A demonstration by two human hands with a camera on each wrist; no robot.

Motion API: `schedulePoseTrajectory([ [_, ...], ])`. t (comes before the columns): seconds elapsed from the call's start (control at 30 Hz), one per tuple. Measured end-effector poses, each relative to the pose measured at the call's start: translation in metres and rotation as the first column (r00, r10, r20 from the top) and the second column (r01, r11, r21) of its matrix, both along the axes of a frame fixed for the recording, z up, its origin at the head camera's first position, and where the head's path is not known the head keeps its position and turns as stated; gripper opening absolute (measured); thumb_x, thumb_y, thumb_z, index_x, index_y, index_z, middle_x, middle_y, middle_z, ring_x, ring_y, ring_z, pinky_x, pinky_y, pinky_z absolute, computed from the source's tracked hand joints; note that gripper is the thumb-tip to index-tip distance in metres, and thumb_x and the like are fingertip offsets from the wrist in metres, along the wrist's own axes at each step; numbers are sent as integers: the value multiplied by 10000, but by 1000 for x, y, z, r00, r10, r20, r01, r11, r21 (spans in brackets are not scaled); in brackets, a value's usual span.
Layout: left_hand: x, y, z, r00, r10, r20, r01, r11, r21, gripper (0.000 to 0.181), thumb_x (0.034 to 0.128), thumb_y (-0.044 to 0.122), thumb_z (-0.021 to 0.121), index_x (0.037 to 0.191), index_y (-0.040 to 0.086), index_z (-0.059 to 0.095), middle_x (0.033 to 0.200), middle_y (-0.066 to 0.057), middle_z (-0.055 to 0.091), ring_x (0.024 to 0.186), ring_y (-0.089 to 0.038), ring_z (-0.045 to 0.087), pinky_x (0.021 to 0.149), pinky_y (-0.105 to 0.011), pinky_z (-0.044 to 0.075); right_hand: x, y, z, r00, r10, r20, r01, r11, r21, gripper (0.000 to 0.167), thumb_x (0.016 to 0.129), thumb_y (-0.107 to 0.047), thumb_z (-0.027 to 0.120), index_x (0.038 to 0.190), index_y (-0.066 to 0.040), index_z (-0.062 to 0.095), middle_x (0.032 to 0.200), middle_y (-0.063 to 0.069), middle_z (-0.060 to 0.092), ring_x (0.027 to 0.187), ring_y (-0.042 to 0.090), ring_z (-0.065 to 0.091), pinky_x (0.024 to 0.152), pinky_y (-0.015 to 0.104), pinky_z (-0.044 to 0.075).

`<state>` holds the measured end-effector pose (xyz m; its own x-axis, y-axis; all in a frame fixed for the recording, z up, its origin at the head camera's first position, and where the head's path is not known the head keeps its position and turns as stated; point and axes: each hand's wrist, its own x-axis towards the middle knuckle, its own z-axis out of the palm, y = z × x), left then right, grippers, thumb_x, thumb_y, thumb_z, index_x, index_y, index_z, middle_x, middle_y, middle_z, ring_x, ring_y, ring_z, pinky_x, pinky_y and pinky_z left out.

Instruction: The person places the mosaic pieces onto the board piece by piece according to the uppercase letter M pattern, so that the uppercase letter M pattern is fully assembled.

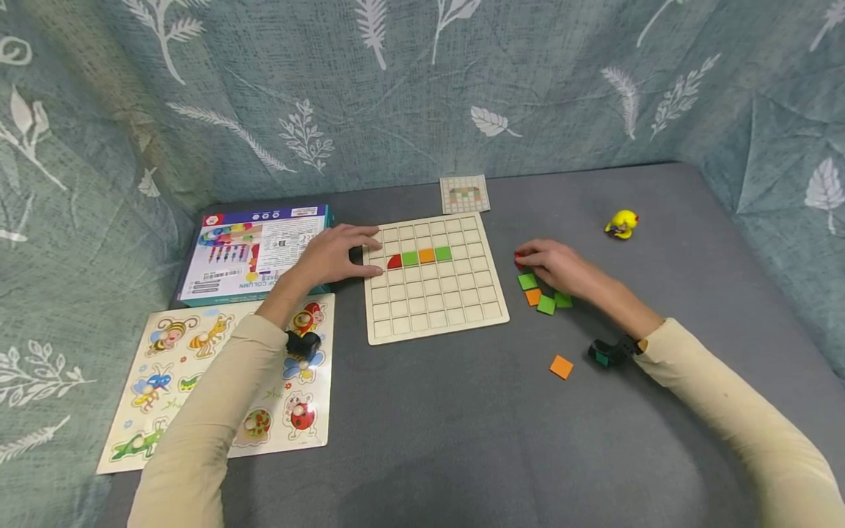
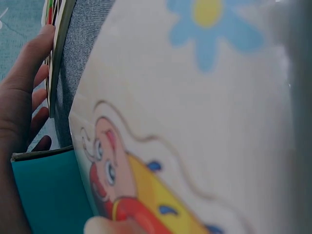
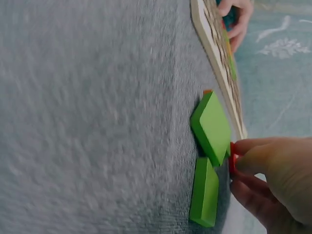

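A wooden grid board lies mid-table, with a row of coloured pieces across it: a red quarter-round piece, a green tile, an orange tile and another green one. My left hand rests at the board's left edge, thumb and fingers spread against it. To the right of the board, my right hand pinches a small red piece between thumb and fingers, mostly covered by them. Just beside that hand lie several loose green tiles and an orange tile.
A small pattern card lies behind the board. On the left are a printed box and an insect peg puzzle under the left forearm. A lone orange tile lies nearer me; a yellow toy duck stands back right.
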<state>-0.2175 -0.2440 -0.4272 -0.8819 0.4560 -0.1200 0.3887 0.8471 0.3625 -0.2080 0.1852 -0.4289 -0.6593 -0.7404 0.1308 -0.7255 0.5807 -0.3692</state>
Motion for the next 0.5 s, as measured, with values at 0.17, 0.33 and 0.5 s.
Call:
schedulePoseTrajectory([
  [0.17, 0, 1, 2, 1000, 8, 7, -8, 1000, -2, 569, 812, 519, 724, 1294, 229, 638, 1533, 14, 424, 1402, -274, 379, 1135, -571, 293, -8, -2, 5, 999, -17, -35, 21, 993, 116, 304, 885, 107, 589, 1181, 92, 657, 1257, 259, 614, 1113, 424, 600, 871, 505, 530],
  [0.33, 0, 2, 4, 1000, 7, 9, -7, 1000, -1, 568, 813, 516, 724, 1295, 227, 638, 1534, 13, 423, 1405, -276, 375, 1139, -572, 286, -13, -3, 7, 999, -23, -39, 28, 989, 143, 292, 885, 99, 598, 1170, 102, 658, 1224, 257, 632, 1064, 417, 614, 840, 490, 535],
  [0.5, 1, 2, 4, 1000, 6, 16, -6, 1000, -4, 571, 814, 520, 722, 1296, 226, 637, 1536, 11, 420, 1403, -278, 376, 1134, -573, 291, -14, -2, 8, 999, -37, -12, 38, 991, 126, 272, 880, 74, 623, 1145, 88, 677, 1203, 247, 644, 1083, 408, 616, 877, 499, 533],
])
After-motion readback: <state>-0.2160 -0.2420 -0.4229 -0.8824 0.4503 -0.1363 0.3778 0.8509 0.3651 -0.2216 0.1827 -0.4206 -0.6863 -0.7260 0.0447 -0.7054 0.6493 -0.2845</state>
